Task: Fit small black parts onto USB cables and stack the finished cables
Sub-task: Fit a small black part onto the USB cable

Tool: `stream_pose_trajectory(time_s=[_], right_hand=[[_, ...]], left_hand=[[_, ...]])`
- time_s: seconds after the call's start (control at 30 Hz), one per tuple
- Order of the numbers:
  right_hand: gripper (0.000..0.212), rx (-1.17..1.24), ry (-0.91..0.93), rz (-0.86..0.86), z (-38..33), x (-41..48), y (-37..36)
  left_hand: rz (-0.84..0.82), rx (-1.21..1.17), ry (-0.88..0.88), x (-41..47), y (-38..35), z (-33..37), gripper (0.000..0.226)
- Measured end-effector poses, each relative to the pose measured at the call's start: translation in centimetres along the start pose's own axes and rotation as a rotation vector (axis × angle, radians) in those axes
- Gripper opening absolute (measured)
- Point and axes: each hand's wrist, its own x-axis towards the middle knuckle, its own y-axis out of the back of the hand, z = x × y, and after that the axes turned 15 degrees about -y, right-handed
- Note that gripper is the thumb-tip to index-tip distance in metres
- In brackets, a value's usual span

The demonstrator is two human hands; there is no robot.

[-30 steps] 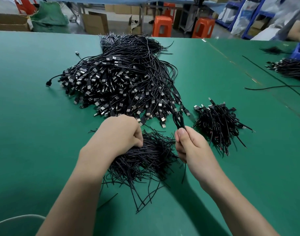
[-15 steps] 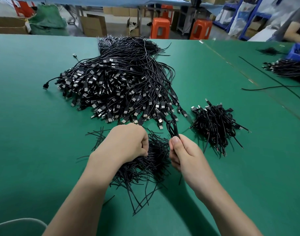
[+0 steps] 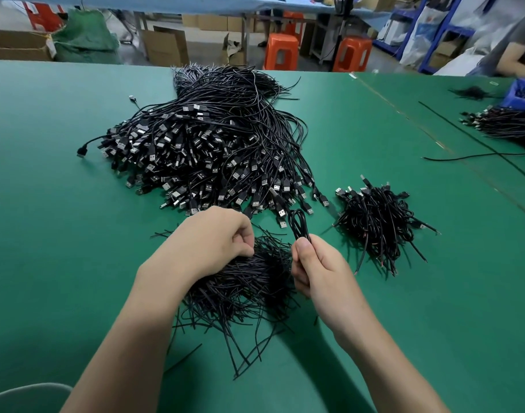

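A big heap of black USB cables [image 3: 201,150] lies on the green table [image 3: 46,234], plugs toward me. Below it sits a loose pile of thin black strips [image 3: 246,281]. My left hand [image 3: 213,242] rests curled on that pile, its fingertips pinched together at the strips; what they hold is hidden. My right hand [image 3: 317,266] grips a folded black cable [image 3: 298,225], whose loop sticks up above my thumb. A smaller stack of bundled cables [image 3: 377,222] lies to the right of my right hand.
More cables [image 3: 505,123] and a blue bin [image 3: 523,90] lie at the far right, next to another person's arm [image 3: 514,61]. Long single cables [image 3: 475,156] cross the table there. Orange stools [image 3: 280,52] and cardboard boxes [image 3: 165,46] stand beyond the far edge.
Both hands have held roughly the same places, the left on the strip pile and the right gripping the looped cable. The two hands have drawn slightly closer together.
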Motion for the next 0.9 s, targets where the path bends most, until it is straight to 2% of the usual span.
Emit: stream_pose_trajectory(time_s=[0.1, 0.23, 0.33, 0.47, 0.6, 0.77, 0.9], right_hand=[[0.035, 0.02, -0.006, 0.008, 0.1, 0.1, 0.3], [0.036, 0.023, 0.004, 0.005, 0.0, 0.0, 0.2], [0.037, 0.035, 0.015, -0.005, -0.1, 0.0, -0.1], [0.038, 0.026, 0.049, -0.015, -0.3, 0.0, -0.4], [0.037, -0.017, 0.103, 0.011, -0.8, 0.1, -0.4], [0.035, -0.018, 0.147, 0.035, -1.4, -0.2, -0.1], [0.034, 0.115, 0.12, -0.054, -2.0, -0.7, 0.2]], left_hand=[[0.024, -0.079, 0.003, -0.3, 0.7, -0.2, 0.013], [0.129, -0.047, 0.009, -0.5, 1.2, -0.6, 0.002], [0.203, -0.055, -0.019, -0.4, 1.3, -0.6, 0.01], [0.28, -0.318, -0.116, -0.2, 1.2, 0.1, 0.011], [0.239, -0.661, -0.201, -0.1, 0.9, 1.0, 0.011], [0.189, -0.893, -0.246, -0.2, 0.7, 1.9, 0.026], [0.151, -1.02, -0.272, -0.2, 0.6, 1.9, 0.019]])
